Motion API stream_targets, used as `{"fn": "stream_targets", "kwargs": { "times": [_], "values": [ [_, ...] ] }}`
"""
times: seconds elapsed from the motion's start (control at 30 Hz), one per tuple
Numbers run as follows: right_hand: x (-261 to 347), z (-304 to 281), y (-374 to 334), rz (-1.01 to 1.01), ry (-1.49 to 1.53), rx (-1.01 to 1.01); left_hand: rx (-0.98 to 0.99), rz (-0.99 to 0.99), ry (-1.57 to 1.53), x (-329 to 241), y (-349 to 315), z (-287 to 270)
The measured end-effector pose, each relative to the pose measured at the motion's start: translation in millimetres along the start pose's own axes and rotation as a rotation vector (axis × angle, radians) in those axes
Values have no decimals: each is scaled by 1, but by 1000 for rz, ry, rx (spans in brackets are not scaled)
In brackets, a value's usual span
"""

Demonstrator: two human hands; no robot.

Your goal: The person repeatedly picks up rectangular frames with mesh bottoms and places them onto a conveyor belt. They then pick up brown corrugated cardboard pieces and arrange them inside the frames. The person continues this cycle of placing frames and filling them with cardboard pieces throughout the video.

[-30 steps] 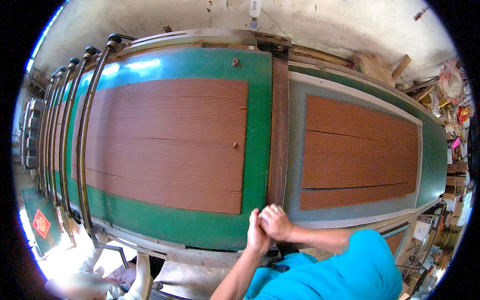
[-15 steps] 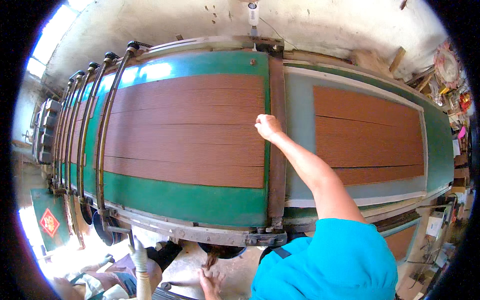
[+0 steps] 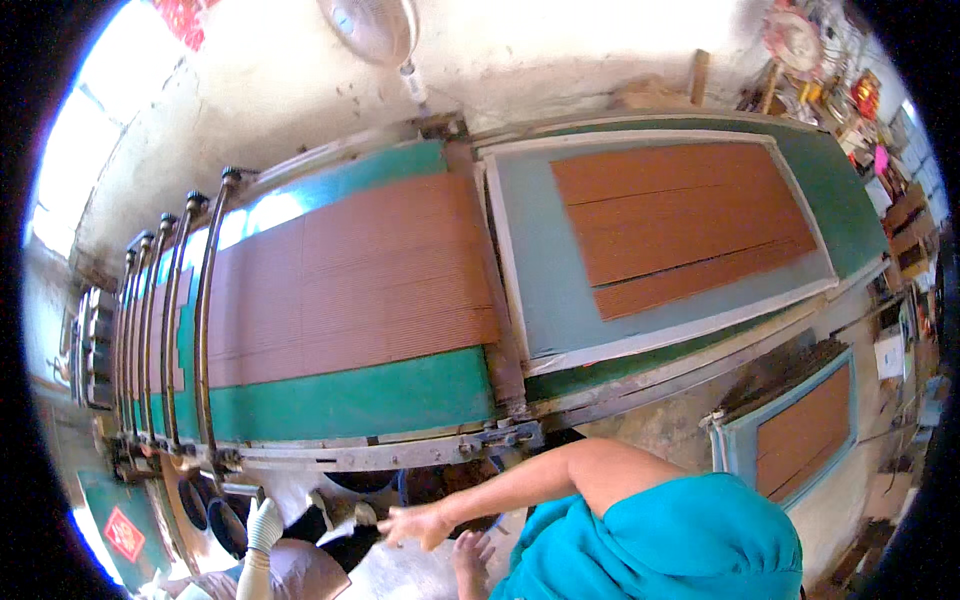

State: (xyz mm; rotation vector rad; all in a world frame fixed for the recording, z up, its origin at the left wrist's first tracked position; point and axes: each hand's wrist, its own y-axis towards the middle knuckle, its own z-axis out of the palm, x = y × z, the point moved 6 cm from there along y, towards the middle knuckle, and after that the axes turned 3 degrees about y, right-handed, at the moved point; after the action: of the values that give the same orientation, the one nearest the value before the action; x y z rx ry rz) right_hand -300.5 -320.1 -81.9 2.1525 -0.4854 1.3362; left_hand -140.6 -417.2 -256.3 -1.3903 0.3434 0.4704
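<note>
My right hand [image 3: 418, 525], reaching across from a teal sleeve, is over the near side of the long table, fingers stretched out, with nothing seen in it. Just right of it, my left hand [image 3: 472, 553] is partly visible with its palm up and fingers spread, also holding nothing. Both are clear of the sheet of thin brown sticks [image 3: 360, 275] lying side by side on the green belt [image 3: 350, 395]. Its right edge reaches the dark crossbar [image 3: 508, 375]. Beyond the bar, more brown sticks [image 3: 680, 215] lie on a grey-blue mesh frame [image 3: 535, 260] with a pale border.
Several metal rollers [image 3: 207, 320] cross the belt at left. A co-worker's gloved hand [image 3: 264, 525] is at a crank handle [image 3: 238, 490]. Dark tubs [image 3: 228, 525] stand below the near rail. Another loaded frame [image 3: 800, 440] leans at right; a fan [image 3: 375, 25] hangs at the wall.
My right hand has left the belt's right end and come down beside my left hand. The brown sticks have shifted right onto the crossbar. The whole view has turned.
</note>
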Motion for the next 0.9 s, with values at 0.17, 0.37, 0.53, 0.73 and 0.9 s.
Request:
{"fn": "stream_targets", "kwargs": {
  "times": [0.17, 0.37, 0.53, 0.73, 0.9],
  "values": [
    [-5, -50, -65, 151, 193, -432, 32, 101, 272, -23, 2, 63],
    [-44, -111, -326, 833, 121, -814, 214, 269, 677, -81, -2, 199],
    [-57, -79, -541, 1192, 749, -1393, 505, 537, 788, -141, 13, 358],
    [-115, -75, -614, 723, 1540, -1685, 472, 1102, 1291, -225, 116, 637],
    [-145, -93, -612, 458, 2022, -1732, 353, 1240, 1738, -299, 241, 842]
  ]
}}
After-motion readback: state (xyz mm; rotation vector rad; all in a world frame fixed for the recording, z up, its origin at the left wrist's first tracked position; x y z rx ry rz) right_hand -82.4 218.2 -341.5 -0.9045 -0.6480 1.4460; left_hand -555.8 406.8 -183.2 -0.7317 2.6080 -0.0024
